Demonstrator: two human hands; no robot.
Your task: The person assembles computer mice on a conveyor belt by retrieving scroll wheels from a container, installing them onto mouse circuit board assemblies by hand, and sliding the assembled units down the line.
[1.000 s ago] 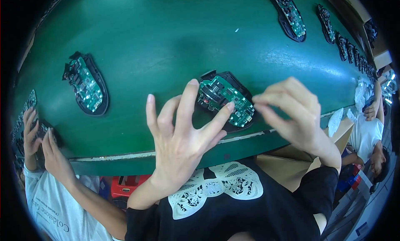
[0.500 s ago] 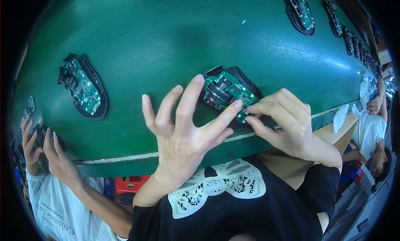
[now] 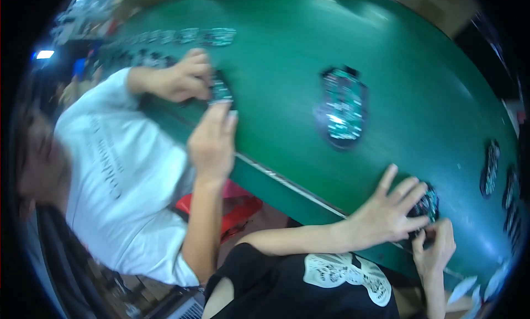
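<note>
My left hand (image 3: 388, 215) is spread out over an opened computer mouse (image 3: 432, 200), its fingertips on or against the near side. The mouse is a green circuit board in a black shell, partly hidden by my fingers. At its lower end my right hand (image 3: 436, 244) is closed in a pinch against the board's edge. What lies between those fingertips is too small and blurred to make out. Farther left on the green table (image 3: 276, 115), another opened mouse (image 3: 342, 106) lies apart from both hands, board upward.
On the left, a co-worker in a white shirt (image 3: 118, 175) has both hands on another opened mouse (image 3: 222, 90). Several boards (image 3: 218, 36) lie in a row beyond. More opened mice (image 3: 489, 167) lie at the far right. A red object (image 3: 243, 214) is below the table edge.
The view has swung left, bringing the co-worker well into the picture and shifting my hands toward the lower right. My left hand is still spread at the mouse, my right still pinching.
</note>
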